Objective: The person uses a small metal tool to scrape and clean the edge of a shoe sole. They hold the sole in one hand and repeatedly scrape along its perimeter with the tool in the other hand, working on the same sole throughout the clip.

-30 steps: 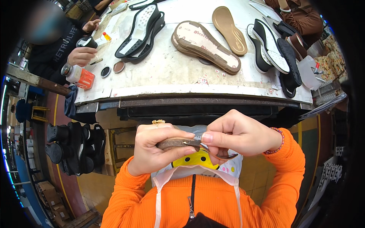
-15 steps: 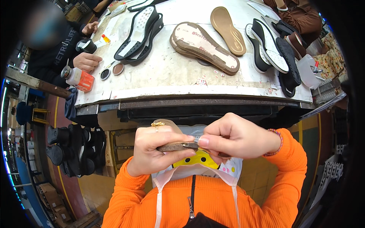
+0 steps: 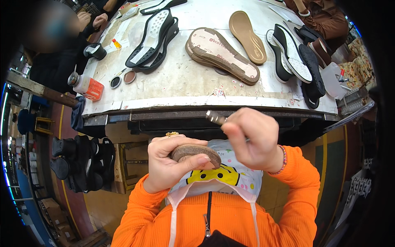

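My left hand (image 3: 161,164) is closed round the end of a brown shoe insole (image 3: 193,154) above my lap, its thumb pressed on the pale underside. The rest of the insole is hidden behind the hand. Up and to the right, apart from it, my right hand (image 3: 256,138) grips a small silvery metal tool (image 3: 215,117) with dark bands; its exact kind I cannot tell. Beyond my hands on the table (image 3: 164,88) lie brown insoles (image 3: 224,55) with pale printed undersides, one overlapping another. Beside them a tan insole (image 3: 247,37) rests top side up.
Black soles (image 3: 152,45) lie at the table's left, black-and-white soles (image 3: 288,53) at its right. A bottle (image 3: 88,86), two small round pots (image 3: 122,78) and a black cup (image 3: 95,51) stand left. Co-workers sit at both far sides. Black shoes (image 3: 82,162) are stacked lower left.
My right hand has lifted away from the insole with the metal tool, up toward the table edge. The insole has tilted, showing more underside. A co-worker's hands at left have drawn back from the table.
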